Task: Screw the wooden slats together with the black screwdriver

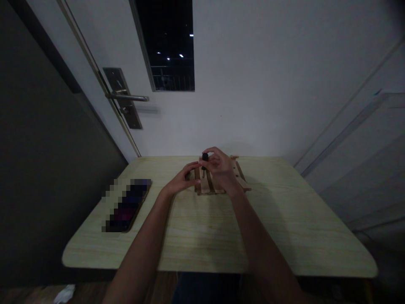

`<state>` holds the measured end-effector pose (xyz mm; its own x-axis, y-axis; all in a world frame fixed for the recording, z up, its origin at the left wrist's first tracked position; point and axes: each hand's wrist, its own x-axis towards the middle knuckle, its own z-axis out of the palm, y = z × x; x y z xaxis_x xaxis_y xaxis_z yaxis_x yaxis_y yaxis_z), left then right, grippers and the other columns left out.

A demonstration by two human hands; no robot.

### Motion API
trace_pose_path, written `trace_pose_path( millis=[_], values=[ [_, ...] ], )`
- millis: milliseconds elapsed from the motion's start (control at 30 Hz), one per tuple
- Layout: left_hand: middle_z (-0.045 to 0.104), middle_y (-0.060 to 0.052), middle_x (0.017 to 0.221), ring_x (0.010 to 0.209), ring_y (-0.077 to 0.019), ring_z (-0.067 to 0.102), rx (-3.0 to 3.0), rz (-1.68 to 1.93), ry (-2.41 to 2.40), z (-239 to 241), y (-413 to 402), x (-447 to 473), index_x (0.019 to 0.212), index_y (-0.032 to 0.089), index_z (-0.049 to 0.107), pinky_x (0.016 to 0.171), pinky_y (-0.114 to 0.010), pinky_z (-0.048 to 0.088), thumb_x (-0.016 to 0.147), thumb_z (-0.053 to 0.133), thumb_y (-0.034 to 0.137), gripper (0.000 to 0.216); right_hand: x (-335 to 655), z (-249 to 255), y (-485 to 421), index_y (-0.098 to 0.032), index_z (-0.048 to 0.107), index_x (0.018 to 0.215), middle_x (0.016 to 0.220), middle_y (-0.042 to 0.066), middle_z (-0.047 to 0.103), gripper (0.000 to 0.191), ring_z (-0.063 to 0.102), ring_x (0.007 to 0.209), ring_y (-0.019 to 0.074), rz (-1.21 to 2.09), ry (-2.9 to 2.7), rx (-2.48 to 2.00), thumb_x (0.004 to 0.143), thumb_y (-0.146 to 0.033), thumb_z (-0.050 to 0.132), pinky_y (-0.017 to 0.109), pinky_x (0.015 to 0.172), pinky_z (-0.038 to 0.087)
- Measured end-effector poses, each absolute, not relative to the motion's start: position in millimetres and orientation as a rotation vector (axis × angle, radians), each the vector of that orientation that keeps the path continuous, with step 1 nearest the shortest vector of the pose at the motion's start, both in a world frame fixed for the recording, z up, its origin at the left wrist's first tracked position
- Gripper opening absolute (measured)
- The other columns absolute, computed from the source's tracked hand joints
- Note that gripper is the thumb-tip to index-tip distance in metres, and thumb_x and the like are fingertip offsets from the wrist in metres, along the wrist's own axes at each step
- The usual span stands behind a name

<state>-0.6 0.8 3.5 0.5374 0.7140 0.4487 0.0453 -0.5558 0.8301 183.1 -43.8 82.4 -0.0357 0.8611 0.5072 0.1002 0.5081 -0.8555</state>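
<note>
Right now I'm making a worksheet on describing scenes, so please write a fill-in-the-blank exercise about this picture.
The black object is gripped at its top by the ____ hand.
The slatted piece near it looks made of ____.
Of the door handle and the phone, only the ____ lies on the table.

Missing words: right; wood; phone.

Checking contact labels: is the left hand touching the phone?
No, the left hand is at the wooden piece, while the phone lies on the table, apart from both hands.
</note>
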Motion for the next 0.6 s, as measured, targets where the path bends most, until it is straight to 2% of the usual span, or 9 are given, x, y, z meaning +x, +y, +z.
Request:
trace_pose_path(
  millis=[200,367,600],
  values=[
    [0.042,-0.006,0.143,0.133,-0.0278,0.037,1.939,1.033,0.63,5.2,-1.2,0.5,0.127,0.029,0.051,0.113,-0.047,0.025,0.072,0.073,0.032,0.059,183.8,81.7,-43.7,-0.027,0.058,0.096,0.062,-0.006,0.055,0.028,0.054,0.057,0.0111,0.643,-1.553,-0.973,0.071,-0.031,0.07,0.023,0.053,0.044],
    [0.041,-0.006,0.143,0.133,-0.0278,0.037,1.945,1.035,0.636,6.0,-1.8,0.2,0.128,0.03,0.051,0.113,-0.048,0.025,0.073,0.073,0.032,0.06,186.4,75.9,-38.0,-0.027,0.062,0.098,0.087,0.0,0.063,0.023,0.058,0.073,0.0139,0.497,-1.662,-0.979,0.076,-0.03,0.067,0.029,0.069,0.049],
    [0.041,-0.007,0.143,0.133,-0.0271,0.036,1.971,1.03,0.617,3.9,0.3,-1.2,0.129,0.029,0.05,0.114,-0.049,0.024,0.074,0.072,0.03,0.06,184.4,78.8,-44.6,-0.028,0.062,0.103,0.093,0.001,0.066,0.021,0.058,0.076,0.0147,0.377,-1.696,-0.981,0.082,-0.031,0.062,0.031,0.074,0.047]
  ],
)
